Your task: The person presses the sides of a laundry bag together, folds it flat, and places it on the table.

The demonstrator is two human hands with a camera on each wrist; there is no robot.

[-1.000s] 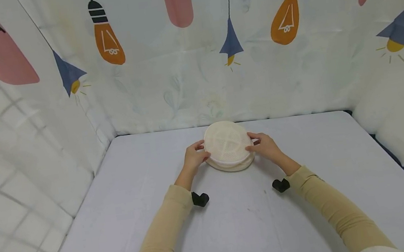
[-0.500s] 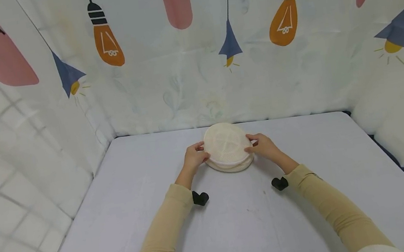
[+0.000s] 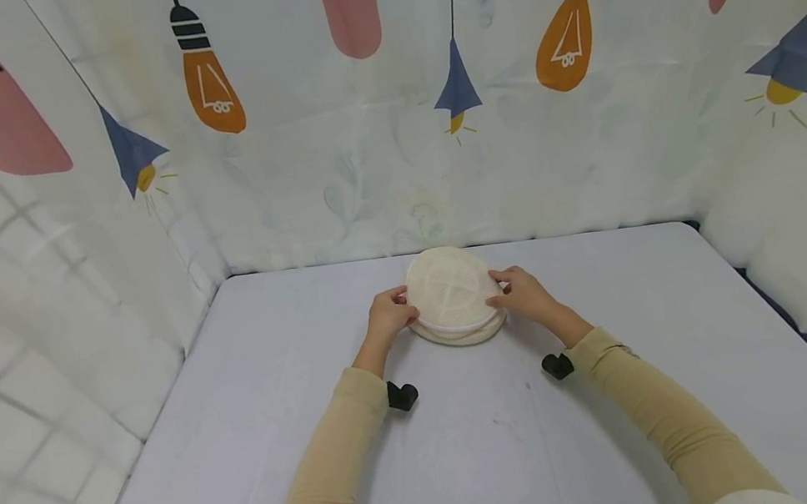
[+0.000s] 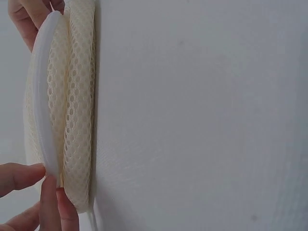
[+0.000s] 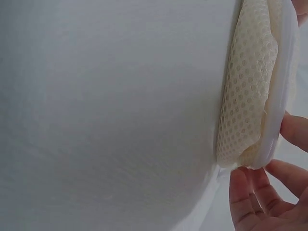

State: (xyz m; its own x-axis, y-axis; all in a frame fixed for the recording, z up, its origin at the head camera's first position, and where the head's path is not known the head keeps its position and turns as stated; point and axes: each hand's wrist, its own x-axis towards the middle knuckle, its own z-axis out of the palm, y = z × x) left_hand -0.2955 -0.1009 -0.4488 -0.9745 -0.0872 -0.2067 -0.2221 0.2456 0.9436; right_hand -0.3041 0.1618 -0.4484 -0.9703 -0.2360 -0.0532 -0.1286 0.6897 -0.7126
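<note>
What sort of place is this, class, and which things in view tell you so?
Probably a small curtained-off workspace, perhaps for recording handwork: lamp-printed fabric hangs behind a wide, pale table, and a black wrist-mounted device shows on the left.

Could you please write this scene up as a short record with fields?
Item: round cream mesh piece, lying flattened in layers
Edge: white rim around its upper face
Left hand: pinches the rim at the left
Right hand: holds the rim at the right
Surface: white table, item near its far edge
Sleeves: tan sleeves
Backdrop: pale sheet with orange bulb prints
</note>
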